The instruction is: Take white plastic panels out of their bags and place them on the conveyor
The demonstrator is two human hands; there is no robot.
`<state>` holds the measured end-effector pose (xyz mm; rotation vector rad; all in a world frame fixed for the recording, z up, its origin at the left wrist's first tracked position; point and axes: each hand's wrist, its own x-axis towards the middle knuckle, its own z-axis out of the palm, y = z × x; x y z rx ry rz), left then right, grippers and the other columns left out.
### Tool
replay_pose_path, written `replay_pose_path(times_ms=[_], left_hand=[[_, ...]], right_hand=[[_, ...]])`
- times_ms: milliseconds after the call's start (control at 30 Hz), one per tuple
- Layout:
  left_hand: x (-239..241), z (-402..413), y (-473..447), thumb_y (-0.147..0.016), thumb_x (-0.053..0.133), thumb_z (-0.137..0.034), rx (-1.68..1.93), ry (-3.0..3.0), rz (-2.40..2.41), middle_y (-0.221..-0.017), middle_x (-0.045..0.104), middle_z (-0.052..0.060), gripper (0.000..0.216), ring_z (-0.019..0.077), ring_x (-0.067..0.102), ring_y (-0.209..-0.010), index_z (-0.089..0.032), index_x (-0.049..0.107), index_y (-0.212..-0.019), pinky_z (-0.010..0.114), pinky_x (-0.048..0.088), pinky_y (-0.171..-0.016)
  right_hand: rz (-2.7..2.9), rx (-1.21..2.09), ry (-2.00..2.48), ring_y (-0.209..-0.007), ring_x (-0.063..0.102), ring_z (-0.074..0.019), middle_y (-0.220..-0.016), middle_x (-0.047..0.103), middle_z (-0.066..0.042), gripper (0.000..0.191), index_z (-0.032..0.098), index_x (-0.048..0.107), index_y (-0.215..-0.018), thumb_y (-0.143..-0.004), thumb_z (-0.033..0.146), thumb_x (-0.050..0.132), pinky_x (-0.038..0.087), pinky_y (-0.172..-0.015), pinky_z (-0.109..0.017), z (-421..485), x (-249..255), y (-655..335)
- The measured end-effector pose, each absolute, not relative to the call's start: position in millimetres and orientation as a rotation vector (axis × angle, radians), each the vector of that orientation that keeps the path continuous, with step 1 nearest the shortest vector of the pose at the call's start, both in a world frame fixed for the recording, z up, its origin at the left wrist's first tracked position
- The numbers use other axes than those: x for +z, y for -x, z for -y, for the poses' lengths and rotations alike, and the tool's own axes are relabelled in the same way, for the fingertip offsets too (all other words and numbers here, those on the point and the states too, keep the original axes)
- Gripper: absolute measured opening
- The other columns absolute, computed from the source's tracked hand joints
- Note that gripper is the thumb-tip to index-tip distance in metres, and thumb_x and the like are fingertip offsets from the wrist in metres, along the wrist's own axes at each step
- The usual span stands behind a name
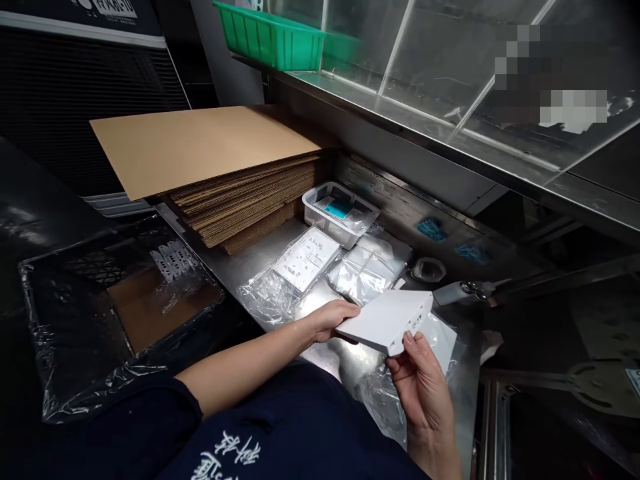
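Note:
A thin white flat piece, panel- or box-like, [383, 317] is held tilted above the metal table, with small dark holes or marks along its right edge. My left hand [333, 319] grips its left corner, thumb on top. At its near right corner, the thumb and fingers of my right hand [420, 373] pinch the edge. Beneath and beside it lie clear plastic bags [367, 270]. A white sheet with grey printed or cut shapes [307, 260] rests in clear plastic farther left. Another pale sheet in plastic [443, 340] shows behind my right hand.
Stacked cardboard sheets [215, 147] overhang the table's left end. A clear plastic bin [340, 213] stands near the back wall. At left, a plastic-lined crate [125, 320] holds cardboard and a perforated white piece. A tape roll [429, 269] lies right; a green basket [275, 40] sits on the shelf above.

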<state>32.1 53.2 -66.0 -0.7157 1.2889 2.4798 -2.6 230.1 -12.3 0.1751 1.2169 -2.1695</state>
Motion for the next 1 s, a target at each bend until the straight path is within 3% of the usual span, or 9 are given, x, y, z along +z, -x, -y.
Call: replay_pose_path(times_ms=[200,300,433,867,1000], left_hand=[[-61,-60,-37,-0.069,0.062,-0.052,2.399,0.679,-1.506,-0.082,0.065,0.008,0.047,0.0141,0.055,-0.066,-0.010,0.066,-0.091,0.023,0.037,-0.059],[-58,-59,-39,-0.073,0.052,-0.063,2.359,0.710,-1.559,-0.102,0.063,0.011,0.060,0.0173,0.056,-0.081,-0.013,0.061,-0.106,0.026,0.039,-0.069],[-59,-52,-40,-0.076,0.046,-0.066,2.371,0.745,-1.614,-0.125,0.050,0.015,0.069,0.0225,0.053,-0.102,-0.017,0.047,-0.125,0.031,0.041,-0.080],[-63,-48,-47,-0.077,0.046,-0.065,2.362,0.721,-1.703,-0.131,0.045,0.012,0.065,0.0263,0.047,-0.114,-0.025,0.043,-0.128,0.038,0.036,-0.092],[-51,-51,-52,-0.076,0.052,-0.060,2.370,0.268,-1.703,-0.142,0.031,0.011,0.083,0.0258,0.035,-0.125,-0.029,0.014,-0.142,0.038,0.031,-0.097]], right_hand=[[-1.383,-2.086,0.031,-0.053,0.057,-0.0077,-0.076,0.063,0.004,0.032,0.021,0.054,-0.097,-0.071,0.027,0.073,0.054,-0.049,-0.020,-223,-6,-10],[-1.447,-2.058,0.078,-0.056,0.058,-0.0092,-0.078,0.065,0.002,0.031,0.021,0.052,-0.097,-0.073,0.028,0.071,0.053,-0.051,-0.021,-222,-5,-13],[-1.491,-2.040,0.120,-0.052,0.057,-0.0104,-0.071,0.065,0.003,0.032,0.021,0.049,-0.095,-0.073,0.031,0.070,0.051,-0.049,-0.022,-221,-4,-15],[-1.538,-2.018,0.169,-0.059,0.059,-0.0128,-0.079,0.066,0.001,0.034,0.022,0.047,-0.093,-0.072,0.036,0.070,0.051,-0.048,-0.023,-217,-1,-15],[-1.515,-2.016,0.173,-0.059,0.059,-0.0129,-0.076,0.065,0.002,0.035,0.022,0.047,-0.095,-0.072,0.035,0.070,0.050,-0.048,-0.023,-214,-3,-20]])
